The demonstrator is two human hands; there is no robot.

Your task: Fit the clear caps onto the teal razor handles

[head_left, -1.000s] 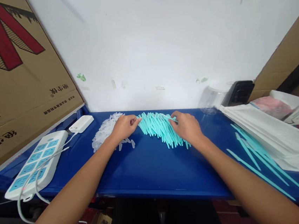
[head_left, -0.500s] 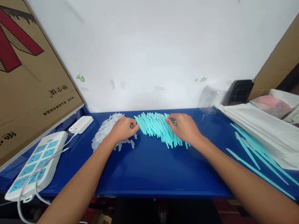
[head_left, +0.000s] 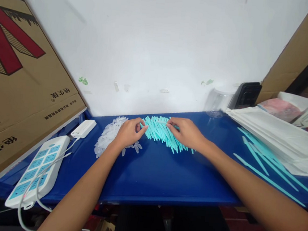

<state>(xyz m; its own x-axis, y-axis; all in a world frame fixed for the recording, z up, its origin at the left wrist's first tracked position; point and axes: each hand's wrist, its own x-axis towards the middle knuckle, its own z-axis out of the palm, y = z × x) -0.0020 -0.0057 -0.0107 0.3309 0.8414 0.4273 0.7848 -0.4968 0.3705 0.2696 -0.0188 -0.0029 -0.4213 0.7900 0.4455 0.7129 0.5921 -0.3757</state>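
My left hand [head_left: 131, 131] is at the left end of a pile of slim turquoise plastic sticks [head_left: 165, 138]. Its thumb and index finger curve with a small gap between them, and nothing shows in it. Over the top of that pile, my right hand [head_left: 186, 131] has thumb and fingertips pinched on a turquoise stick; a pale translucent tip [head_left: 161, 122] points left from the pinch. The fingers hide most of this stick. Small translucent caps [head_left: 108, 134] lie heaped to the left, partly behind my left hand and wrist.
A white power strip [head_left: 39, 171] with cables and a small white box [head_left: 83, 128] occupy the table's left side. A clear jar [head_left: 217, 103] stands at the back right. Longer turquoise sticks [head_left: 269, 159] lie beside white bags [head_left: 277, 138]. A large carton [head_left: 32, 82] leans at left.
My left hand has shifted slightly right and its thumb and index finger have parted. My right hand has moved a little left with the stick.
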